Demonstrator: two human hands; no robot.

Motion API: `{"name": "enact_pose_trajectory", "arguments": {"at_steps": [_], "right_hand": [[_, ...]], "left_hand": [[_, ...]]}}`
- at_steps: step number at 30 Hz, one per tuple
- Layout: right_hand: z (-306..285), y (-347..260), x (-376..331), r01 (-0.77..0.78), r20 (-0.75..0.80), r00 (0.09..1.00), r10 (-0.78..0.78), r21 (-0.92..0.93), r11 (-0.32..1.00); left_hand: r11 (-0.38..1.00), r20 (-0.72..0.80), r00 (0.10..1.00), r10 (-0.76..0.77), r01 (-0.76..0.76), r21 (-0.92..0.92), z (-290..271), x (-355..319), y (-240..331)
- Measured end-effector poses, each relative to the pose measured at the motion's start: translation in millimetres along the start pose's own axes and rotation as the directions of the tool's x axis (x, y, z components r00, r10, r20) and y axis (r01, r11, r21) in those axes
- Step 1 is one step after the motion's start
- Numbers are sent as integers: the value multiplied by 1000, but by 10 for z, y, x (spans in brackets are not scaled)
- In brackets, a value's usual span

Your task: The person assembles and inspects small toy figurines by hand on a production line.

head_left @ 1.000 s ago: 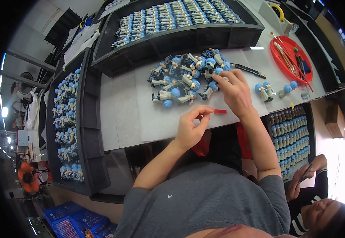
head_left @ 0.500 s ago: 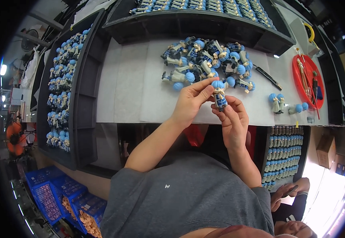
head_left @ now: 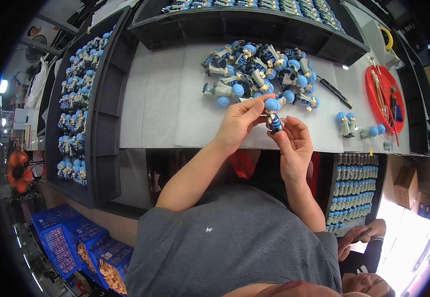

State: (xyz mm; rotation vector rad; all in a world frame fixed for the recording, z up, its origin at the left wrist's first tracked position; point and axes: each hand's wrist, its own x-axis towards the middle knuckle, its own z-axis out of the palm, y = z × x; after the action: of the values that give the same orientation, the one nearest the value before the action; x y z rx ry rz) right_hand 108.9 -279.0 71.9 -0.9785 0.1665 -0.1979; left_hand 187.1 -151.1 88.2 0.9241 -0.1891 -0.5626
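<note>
A small figurine (head_left: 273, 118) with ribbed light-blue hair and a dark blue patterned outfit is held up over the table's near edge. My left hand (head_left: 239, 121) pinches it near the head between thumb and fingers. From below, my right hand (head_left: 294, 148) steadies its feet with the thumb and a finger; the other fingers are curled loosely. Just beyond my hands lies a heap of similar figurines (head_left: 262, 69), tumbled in all directions. Two pale-robed figurines (head_left: 345, 124) stand to the right, beside a pair (head_left: 372, 131) lying down.
A black tray of figurines (head_left: 254, 27) spans the back, another tray (head_left: 103, 114) stands left, and a third (head_left: 354, 188) sits low right. A dark knife-like tool (head_left: 334, 92) lies near a red dish (head_left: 384, 101) of brushes. A person (head_left: 366, 242) holds a phone at lower right.
The figurine has tipped in my fingers, its head now turned more toward me. My right fingers have shifted and spread slightly around its feet. The view has moved a little.
</note>
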Motion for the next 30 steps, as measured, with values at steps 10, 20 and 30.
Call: {"name": "enact_pose_trajectory", "arguments": {"at_steps": [10,20,30], "right_hand": [[-86,31,3,369,123,928,-351,-428,825],[-155,52,15,363,93,928,-362,-452,815],[-184,-130,0,573,308,694,-650,-783,241]], "left_hand": [[976,42,995,85,-92,199,-68,-37,-41],[967,64,991,119,-131,217,2,-54,-45],[967,-38,998,59,-47,250,122,-51,-126]]}}
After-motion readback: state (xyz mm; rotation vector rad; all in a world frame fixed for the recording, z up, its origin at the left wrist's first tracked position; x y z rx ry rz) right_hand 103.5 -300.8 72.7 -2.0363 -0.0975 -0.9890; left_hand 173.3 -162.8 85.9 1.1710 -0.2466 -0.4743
